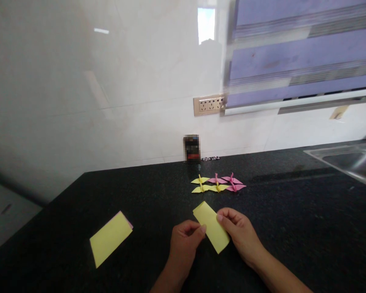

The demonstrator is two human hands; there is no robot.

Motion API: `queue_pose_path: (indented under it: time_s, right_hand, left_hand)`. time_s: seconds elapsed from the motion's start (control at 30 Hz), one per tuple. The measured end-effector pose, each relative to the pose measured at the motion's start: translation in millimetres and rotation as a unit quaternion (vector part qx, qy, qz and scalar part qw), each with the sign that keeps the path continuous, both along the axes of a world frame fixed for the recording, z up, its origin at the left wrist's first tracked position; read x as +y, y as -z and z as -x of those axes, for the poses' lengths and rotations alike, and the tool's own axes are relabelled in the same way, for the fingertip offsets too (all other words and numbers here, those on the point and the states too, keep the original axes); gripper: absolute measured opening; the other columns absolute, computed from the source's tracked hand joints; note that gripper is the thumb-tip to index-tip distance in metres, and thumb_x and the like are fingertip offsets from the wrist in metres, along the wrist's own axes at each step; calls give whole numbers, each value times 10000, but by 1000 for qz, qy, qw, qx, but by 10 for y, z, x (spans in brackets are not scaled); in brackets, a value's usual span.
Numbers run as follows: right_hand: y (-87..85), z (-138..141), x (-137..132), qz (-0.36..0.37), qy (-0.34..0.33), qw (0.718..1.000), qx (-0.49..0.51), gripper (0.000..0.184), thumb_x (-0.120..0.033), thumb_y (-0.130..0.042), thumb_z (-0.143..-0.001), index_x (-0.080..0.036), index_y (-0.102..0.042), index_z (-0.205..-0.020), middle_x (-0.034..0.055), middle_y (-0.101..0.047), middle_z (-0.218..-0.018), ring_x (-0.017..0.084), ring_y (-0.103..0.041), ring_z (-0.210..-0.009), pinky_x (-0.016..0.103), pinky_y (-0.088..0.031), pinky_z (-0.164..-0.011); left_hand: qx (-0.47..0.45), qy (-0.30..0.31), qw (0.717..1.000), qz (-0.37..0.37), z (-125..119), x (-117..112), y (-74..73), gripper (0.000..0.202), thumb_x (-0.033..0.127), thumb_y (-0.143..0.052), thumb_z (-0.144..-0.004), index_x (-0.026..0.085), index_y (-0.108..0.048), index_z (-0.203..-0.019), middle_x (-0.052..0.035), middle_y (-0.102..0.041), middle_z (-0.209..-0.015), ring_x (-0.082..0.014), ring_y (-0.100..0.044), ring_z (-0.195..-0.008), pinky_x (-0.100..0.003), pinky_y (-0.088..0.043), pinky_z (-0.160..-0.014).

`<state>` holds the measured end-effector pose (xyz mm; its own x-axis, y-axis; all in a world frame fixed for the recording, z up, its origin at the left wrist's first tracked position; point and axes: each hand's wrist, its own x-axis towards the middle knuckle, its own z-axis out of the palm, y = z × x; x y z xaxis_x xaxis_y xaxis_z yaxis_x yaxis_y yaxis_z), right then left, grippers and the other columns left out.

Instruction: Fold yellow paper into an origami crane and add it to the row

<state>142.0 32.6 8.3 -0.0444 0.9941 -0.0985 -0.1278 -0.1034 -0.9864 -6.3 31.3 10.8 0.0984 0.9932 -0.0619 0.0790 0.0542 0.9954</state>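
Note:
A yellow sheet of paper (212,228), folded into a rectangle, is held tilted between my two hands over the dark countertop. My left hand (185,243) pinches its left edge, with the thumb on top. On the opposite long edge, my right hand (241,232) grips the paper between thumb and fingers. Just beyond the paper stand several folded paper cranes in two rows, some yellow (202,187) and some pink (234,186). Off to the left lies a stack of square paper (111,240), yellow on top with a pink edge showing beneath.
Against the tiled wall stands a small dark box (192,149), its face pixelated, beside a patterned thin object (210,158). A metal sink (347,156) is set into the black countertop (152,191) at right. Above are a socket panel (209,105) and a purple-fronted unit (293,61).

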Motion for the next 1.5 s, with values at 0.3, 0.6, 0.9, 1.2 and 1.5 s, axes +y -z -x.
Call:
queue_pose_path:
  time_s: [0.3, 0.6, 0.9, 1.2, 1.5]
  right_hand:
    - [-126, -125, 6, -345, -63, 832, -429, 139, -160, -416, -795, -171, -551, -768, 54, -545, -786, 174, -465, -766, 316, -368, -696]
    - [-125, -56, -33, -362, -117, 768, -515, 169, -160, -389, -818, -166, -557, -823, 56, -552, -823, 176, -442, -780, 301, -374, -674]
    - [-138, -41, -26, -381, -106, 756, -521, 164, -174, -406, -814, -174, -569, -798, 48, -562, -789, 158, -468, -762, 275, -380, -657]
    - [-156, -154, 37, -367, -88, 756, -535, 174, -162, -392, -813, -178, -565, -808, 53, -562, -813, 170, -458, -771, 289, -369, -662]
    - [-177, -108, -19, -379, -104, 770, -503, 157, -147, -401, -802, -167, -556, -807, 62, -552, -807, 171, -460, -765, 295, -371, -661]
  left_hand:
    - [338, -56, 866, -364, 75, -37, -23, 345, 210, -561, -696, 239, -550, -1039, -86, -379, -1212, -273, -266, -1166, -475, -249, -937]
    - [422, 9, 824, -378, 60, -50, -58, 183, 137, -458, -755, 209, -624, -784, -73, -479, -1094, -263, -301, -1133, -521, -228, -936]
    - [438, 19, 821, -367, 97, -36, -68, 188, 143, -440, -762, 205, -616, -743, -71, -487, -1080, -252, -327, -1121, -502, -217, -946]
    - [431, -29, 822, -371, 264, 75, -87, 169, 130, -450, -755, 186, -608, -739, -76, -468, -1069, -243, -335, -1115, -478, -221, -956]
    - [330, 3, 877, -348, 225, 59, -36, 318, 261, -589, -680, 192, -569, -990, -83, -519, -1075, -239, -380, -1081, -451, -314, -911]
